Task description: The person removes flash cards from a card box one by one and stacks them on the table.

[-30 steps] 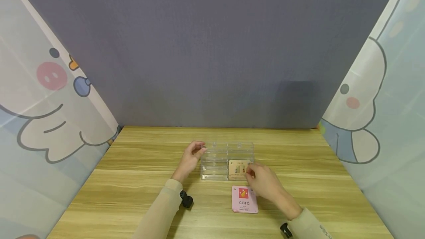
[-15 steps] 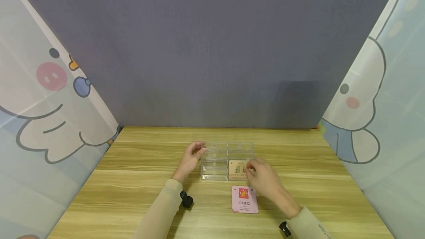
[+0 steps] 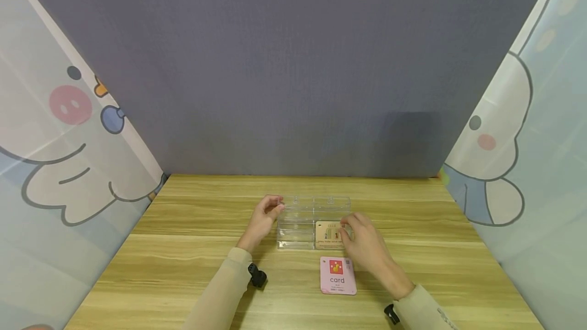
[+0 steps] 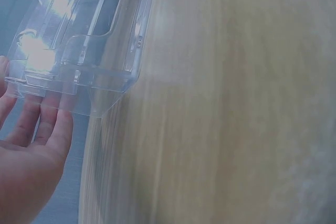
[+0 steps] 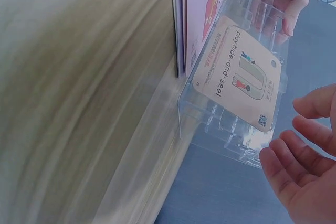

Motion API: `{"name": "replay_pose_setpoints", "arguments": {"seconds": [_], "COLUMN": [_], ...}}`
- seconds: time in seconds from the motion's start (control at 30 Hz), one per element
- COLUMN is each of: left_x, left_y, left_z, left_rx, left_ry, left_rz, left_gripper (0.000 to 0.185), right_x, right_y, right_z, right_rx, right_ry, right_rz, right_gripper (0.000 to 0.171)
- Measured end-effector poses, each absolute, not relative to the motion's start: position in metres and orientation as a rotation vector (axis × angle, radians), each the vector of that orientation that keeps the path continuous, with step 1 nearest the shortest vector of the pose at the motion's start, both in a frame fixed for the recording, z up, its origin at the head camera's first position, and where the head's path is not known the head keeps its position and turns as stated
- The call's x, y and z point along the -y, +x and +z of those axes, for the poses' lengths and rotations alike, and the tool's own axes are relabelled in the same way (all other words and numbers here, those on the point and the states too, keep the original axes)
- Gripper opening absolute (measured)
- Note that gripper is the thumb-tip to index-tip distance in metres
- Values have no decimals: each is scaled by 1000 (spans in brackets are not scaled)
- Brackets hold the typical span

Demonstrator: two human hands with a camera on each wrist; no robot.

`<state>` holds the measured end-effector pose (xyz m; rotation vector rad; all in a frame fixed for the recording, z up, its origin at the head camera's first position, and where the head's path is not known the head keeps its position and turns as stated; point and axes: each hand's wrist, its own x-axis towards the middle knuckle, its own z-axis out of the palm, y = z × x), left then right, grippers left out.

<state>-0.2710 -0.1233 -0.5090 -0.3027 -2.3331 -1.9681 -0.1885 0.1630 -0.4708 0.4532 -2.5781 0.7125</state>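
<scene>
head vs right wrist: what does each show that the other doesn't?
Head only: the whole wooden table, the cartoon curtains at both sides, both sleeves, and the word "card" on the pink card lying in front of the clear holder.

Right wrist only: the print on the tan card, which reads "pay hide-and-see", and the right hand with relaxed fingers just off the holder's end, holding nothing.

Both: the clear holder with the tan card in it, the pink card, and the left hand at the holder's far end.

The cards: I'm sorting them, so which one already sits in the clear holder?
The tan hide-and-seek card, in the clear holder; the pink "card" one lies flat on the table.
</scene>
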Motion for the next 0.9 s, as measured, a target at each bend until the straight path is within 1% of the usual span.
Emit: {"name": "replay_pose_setpoints", "arguments": {"seconds": [0.4,0.73,0.9], "left_x": [123,123,121], "left_y": [-269,-269,-255], "left_z": [-507,-507,-483], "left_rx": [2332,2343,2367], "left_ry": [-301,-281,-320], "left_rz": [-1984,-1988,-1966], "left_gripper": [33,34,28], "right_x": [-162,-163,-163], "right_y": [-194,-200,-201], "right_z": [-473,-479,-480], "right_rx": [2505,2512,2525], "right_ry": [527,617,638], "right_rz": [631,590,581], "right_gripper": [24,22,20]}}
